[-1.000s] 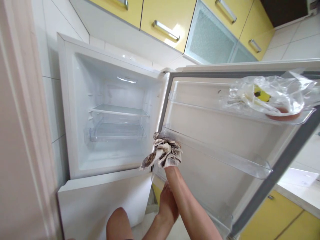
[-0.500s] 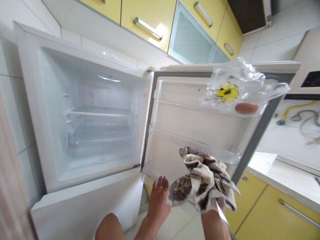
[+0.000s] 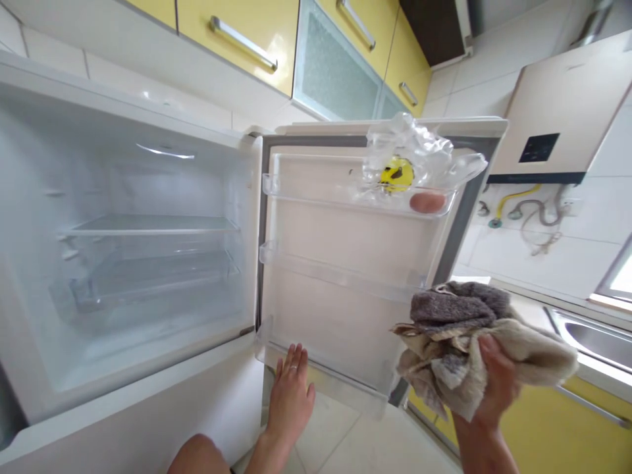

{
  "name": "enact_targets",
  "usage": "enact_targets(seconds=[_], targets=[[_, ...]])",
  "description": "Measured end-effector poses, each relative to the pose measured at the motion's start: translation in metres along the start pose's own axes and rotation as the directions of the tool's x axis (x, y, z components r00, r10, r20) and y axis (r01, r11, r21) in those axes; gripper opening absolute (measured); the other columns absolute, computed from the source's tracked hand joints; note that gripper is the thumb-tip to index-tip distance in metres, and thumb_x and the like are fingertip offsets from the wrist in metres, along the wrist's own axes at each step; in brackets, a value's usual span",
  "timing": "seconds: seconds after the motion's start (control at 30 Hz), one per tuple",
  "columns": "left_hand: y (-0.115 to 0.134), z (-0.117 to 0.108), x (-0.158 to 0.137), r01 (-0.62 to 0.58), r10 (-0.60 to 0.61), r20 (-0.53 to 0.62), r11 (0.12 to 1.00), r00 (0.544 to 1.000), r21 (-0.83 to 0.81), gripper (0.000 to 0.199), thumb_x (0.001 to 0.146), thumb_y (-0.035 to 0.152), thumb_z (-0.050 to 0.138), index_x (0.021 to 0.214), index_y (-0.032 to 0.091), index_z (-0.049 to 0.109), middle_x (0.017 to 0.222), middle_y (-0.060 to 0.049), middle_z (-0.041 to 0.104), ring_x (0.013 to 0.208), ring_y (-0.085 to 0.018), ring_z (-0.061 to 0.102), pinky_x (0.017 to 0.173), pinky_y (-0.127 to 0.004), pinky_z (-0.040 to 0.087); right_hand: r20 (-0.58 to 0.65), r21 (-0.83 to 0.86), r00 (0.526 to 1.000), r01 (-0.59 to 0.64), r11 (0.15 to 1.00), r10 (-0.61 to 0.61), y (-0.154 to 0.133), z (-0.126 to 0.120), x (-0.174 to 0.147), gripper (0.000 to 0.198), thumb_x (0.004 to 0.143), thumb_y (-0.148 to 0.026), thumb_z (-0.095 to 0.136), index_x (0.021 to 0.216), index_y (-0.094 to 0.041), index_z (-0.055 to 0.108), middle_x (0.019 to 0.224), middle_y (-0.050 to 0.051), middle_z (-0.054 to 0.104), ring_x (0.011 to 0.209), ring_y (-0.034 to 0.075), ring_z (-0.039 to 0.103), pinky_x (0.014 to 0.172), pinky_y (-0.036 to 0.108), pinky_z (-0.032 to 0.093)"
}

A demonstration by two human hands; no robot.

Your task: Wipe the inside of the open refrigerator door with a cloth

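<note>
1. Head camera view: the right hand (image 3: pixel 498 385), at the lower right of the frame, has its fingers clamped on a crumpled grey-and-beige cloth (image 3: pixel 469 342), held clear of the open fridge door (image 3: pixel 345 309).
2. At bottom centre, the left hand (image 3: pixel 291 395) lies flat with fingers spread and together on nothing, touching the bottom edge of the door by its lowest door shelf (image 3: pixel 320 368).
3. In the top door shelf (image 3: pixel 306 191), upper centre of the frame, sits a clear plastic bag (image 3: pixel 409 155) beside a brown egg (image 3: pixel 427 201).
4. Filling the left of the frame, the fridge compartment (image 3: pixel 128 250) shows a glass shelf (image 3: pixel 148 225) above a clear drawer (image 3: pixel 148 276).
</note>
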State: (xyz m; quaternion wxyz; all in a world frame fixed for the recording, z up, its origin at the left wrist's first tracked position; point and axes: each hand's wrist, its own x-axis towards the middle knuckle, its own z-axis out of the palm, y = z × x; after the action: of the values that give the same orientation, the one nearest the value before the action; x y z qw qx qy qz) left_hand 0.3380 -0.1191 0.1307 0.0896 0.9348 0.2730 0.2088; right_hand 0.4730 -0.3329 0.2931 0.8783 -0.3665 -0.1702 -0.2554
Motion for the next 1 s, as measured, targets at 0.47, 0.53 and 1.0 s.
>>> enact_targets(seconds=[0.47,0.53,1.0], targets=[[0.009,0.008,-0.005,0.018,-0.013,-0.043,0.991,0.999,0.131,0.073,0.083,0.007,0.052,0.156,0.008,0.046,0.165,-0.019,0.042,0.156,-0.032,0.036,0.126,-0.058,0.036,0.488,-0.149,0.651,0.719,0.679,-0.582,0.032,0.018,-0.027,0.073,0.065,-0.024,0.091,0.132,-0.031,0.064,0.125,0.008,0.068,0.119,0.031,0.063,0.105,0.055,0.053],[0.009,0.012,-0.004,0.014,-0.003,-0.089,0.992,0.996,0.124,0.072,0.083,0.006,0.052,0.154,0.011,0.049,0.163,-0.018,0.047,0.155,-0.031,0.040,0.126,-0.059,0.037,0.562,-0.102,0.595,0.739,0.666,-0.574,0.031,0.038,-0.032,0.073,0.065,-0.025,0.091,0.133,-0.031,0.064,0.129,0.010,0.067,0.123,0.033,0.063,0.105,0.056,0.054],[0.009,0.020,-0.008,0.044,-0.044,-0.034,0.999,0.998,-0.022,0.080,0.082,0.008,0.054,0.160,0.012,0.038,0.169,-0.016,0.037,0.160,-0.030,0.027,0.130,-0.060,0.029,0.925,0.092,0.027,0.952,0.292,-0.379,0.078,0.223,-0.119,0.045,0.100,-0.033,0.054,0.144,-0.022,0.053,0.146,0.016,0.059,0.134,0.031,0.054,0.099,0.043,0.047]])
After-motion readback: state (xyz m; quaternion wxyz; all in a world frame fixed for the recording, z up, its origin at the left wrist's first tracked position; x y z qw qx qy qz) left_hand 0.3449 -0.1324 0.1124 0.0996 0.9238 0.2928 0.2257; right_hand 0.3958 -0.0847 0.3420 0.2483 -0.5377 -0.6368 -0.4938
